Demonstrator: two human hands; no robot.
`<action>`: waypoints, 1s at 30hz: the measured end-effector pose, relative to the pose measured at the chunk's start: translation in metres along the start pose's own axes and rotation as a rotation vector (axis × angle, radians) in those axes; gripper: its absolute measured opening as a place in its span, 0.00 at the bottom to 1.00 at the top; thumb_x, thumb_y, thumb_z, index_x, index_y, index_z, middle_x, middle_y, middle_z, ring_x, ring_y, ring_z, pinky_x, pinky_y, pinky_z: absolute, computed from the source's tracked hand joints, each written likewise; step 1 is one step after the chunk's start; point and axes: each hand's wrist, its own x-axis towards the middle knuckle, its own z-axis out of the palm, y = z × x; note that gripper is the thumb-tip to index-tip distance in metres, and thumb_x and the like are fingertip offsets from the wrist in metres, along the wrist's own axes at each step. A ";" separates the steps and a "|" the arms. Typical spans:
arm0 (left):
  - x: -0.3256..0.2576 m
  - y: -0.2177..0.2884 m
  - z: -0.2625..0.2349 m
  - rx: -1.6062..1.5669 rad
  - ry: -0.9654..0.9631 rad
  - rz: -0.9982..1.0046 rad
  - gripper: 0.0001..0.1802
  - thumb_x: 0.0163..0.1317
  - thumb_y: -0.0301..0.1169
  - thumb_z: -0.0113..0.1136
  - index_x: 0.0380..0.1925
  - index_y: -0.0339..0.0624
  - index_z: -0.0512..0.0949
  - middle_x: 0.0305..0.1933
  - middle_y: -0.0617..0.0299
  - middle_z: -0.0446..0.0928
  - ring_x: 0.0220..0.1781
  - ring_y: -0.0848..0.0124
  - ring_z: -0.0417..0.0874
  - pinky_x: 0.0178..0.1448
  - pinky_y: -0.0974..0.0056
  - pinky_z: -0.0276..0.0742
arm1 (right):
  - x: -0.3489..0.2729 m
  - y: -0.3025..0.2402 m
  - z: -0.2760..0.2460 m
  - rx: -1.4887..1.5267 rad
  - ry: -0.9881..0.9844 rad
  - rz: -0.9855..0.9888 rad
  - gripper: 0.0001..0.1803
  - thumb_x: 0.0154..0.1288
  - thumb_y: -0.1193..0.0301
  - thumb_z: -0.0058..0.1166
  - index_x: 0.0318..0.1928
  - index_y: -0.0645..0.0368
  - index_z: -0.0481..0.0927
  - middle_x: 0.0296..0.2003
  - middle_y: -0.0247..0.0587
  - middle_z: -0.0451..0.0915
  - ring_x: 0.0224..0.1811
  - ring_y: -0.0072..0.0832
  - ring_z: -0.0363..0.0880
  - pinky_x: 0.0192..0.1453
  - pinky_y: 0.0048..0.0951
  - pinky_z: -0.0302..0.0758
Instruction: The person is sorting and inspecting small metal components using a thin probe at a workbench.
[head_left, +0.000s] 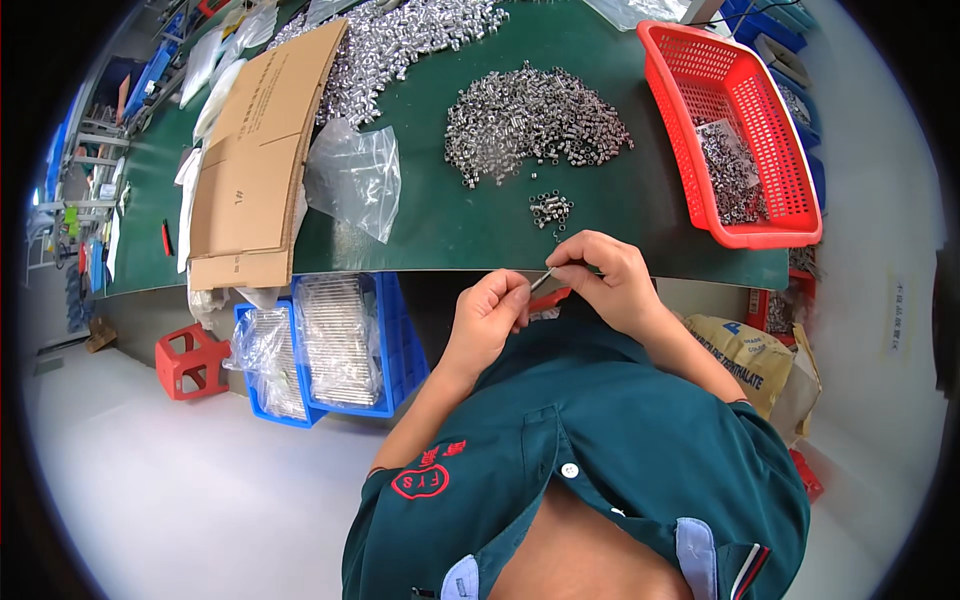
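Note:
At the table's front edge, my left hand and my right hand meet with fingertips pinched. Between them runs a short, thin metal rod, each hand closed on one end. Whether a small ring sits on the rod is hidden by my fingers. Just beyond my hands lies a small cluster of metal rings on the green table. Farther back spreads a larger heap of small silvery metal rings.
A red plastic basket with small metal parts stands at right. Flattened cardboard and a clear plastic bag lie at left. Brighter metal pieces are heaped at the back. Below are blue crates and a red stool.

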 end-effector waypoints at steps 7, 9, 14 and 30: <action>-0.001 0.005 0.004 0.204 0.033 0.191 0.08 0.66 0.28 0.50 0.31 0.36 0.74 0.21 0.67 0.73 0.23 0.82 0.70 0.28 0.75 0.67 | 0.002 -0.013 -0.001 -0.035 -0.124 0.143 0.06 0.54 0.79 0.60 0.34 0.64 0.78 0.29 0.38 0.79 0.30 0.24 0.77 0.34 0.24 0.74; -0.001 0.003 0.003 0.027 -0.003 0.063 0.08 0.67 0.28 0.50 0.32 0.36 0.74 0.22 0.68 0.72 0.24 0.82 0.70 0.29 0.76 0.67 | 0.004 -0.021 -0.001 0.231 -0.144 0.384 0.06 0.53 0.78 0.60 0.33 0.64 0.79 0.28 0.39 0.79 0.29 0.25 0.77 0.33 0.24 0.74; -0.001 0.001 -0.002 -0.148 0.073 0.018 0.08 0.67 0.30 0.51 0.33 0.37 0.73 0.22 0.68 0.70 0.24 0.82 0.68 0.29 0.76 0.63 | -0.007 0.002 0.004 -0.143 -0.035 0.043 0.05 0.53 0.78 0.59 0.32 0.65 0.80 0.24 0.41 0.77 0.26 0.33 0.78 0.30 0.29 0.74; -0.002 -0.003 -0.008 -0.166 0.154 0.027 0.08 0.66 0.30 0.52 0.33 0.36 0.73 0.21 0.67 0.70 0.23 0.81 0.68 0.28 0.75 0.63 | -0.009 0.006 -0.006 -0.520 -0.012 -0.147 0.09 0.47 0.77 0.60 0.33 0.59 0.80 0.28 0.40 0.75 0.33 0.38 0.76 0.34 0.36 0.75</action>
